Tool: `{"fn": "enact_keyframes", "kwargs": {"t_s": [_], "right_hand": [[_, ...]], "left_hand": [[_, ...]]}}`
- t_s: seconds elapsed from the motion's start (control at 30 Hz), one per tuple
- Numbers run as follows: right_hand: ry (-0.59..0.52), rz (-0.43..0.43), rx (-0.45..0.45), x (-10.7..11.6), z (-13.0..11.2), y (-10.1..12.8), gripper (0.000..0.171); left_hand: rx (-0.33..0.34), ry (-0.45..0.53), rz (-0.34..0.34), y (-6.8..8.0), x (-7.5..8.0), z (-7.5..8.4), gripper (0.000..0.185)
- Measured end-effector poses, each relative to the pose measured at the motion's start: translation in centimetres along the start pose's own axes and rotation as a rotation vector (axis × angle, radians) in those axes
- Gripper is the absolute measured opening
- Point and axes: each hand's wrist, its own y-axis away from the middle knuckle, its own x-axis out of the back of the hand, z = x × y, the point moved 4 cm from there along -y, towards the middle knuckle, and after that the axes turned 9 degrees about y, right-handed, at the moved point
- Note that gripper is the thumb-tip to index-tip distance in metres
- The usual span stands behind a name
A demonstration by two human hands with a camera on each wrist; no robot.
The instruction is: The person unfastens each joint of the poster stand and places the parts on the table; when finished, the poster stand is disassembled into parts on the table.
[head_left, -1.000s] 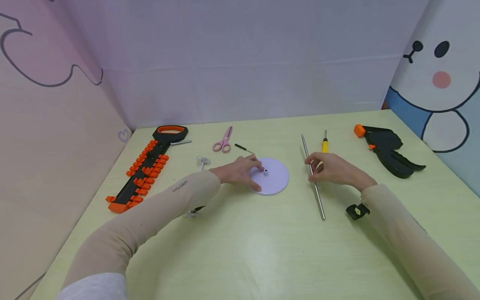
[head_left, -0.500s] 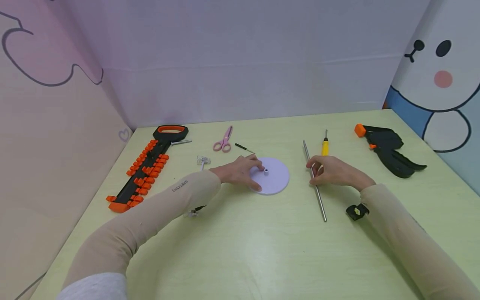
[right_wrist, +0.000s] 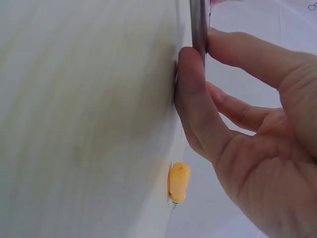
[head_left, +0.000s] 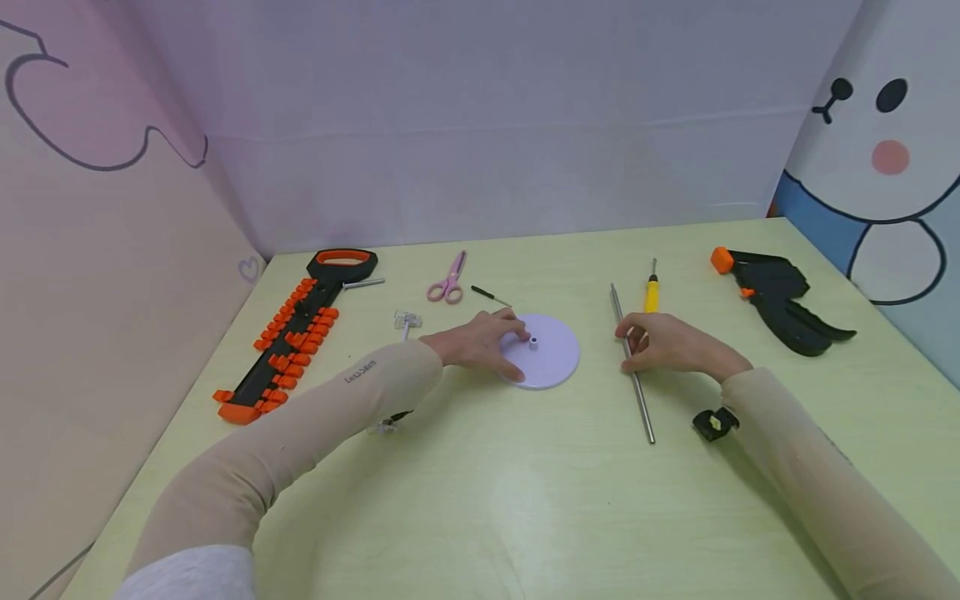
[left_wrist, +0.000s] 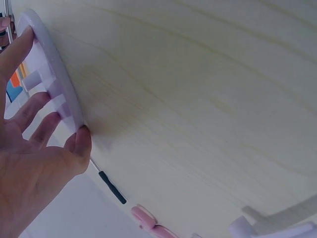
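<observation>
A round pale lilac base [head_left: 553,354] with a short hollow stub at its centre lies flat on the table. My left hand [head_left: 480,343] holds it at the left side, thumb and fingers spread along its rim and top. In the left wrist view fingertips touch the edge of the base [left_wrist: 67,82]. My right hand [head_left: 667,342] pinches a thin metal rod [head_left: 641,404] between thumb and fingers, right of the base. In the right wrist view the rod [right_wrist: 199,25] runs between the fingertips, close to the tabletop. A yellow-handled screwdriver [head_left: 651,296] lies just behind my right hand.
An orange-and-black rack [head_left: 281,350] and a short metal rod [head_left: 363,284] lie left. Behind are pink scissors [head_left: 447,287] and a small black screwdriver [head_left: 487,294]. Clear plastic parts [head_left: 407,320] sit by my left sleeve. A black-orange trigger tool [head_left: 780,300] is far right.
My right hand and the metal rod have shifted slightly towards me and to the right, the rod's far end most. My left hand stays on the base.
</observation>
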Motion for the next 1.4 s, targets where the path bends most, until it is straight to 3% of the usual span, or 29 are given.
{"fn": "enact_keyframes", "kwargs": {"t_s": [1.13,1.4], "right_hand": [[0.041,-0.034,-0.001,-0.03,0.36,-0.08,0.043],[0.017,-0.055,-0.007,-0.04,0.45,-0.09,0.042]], "left_hand": [[-0.024,-0.038,-0.007,-0.51,0.09,0.08,0.061],[-0.035,-0.063,-0.037,-0.77,0.23,0.22,0.061]]}}
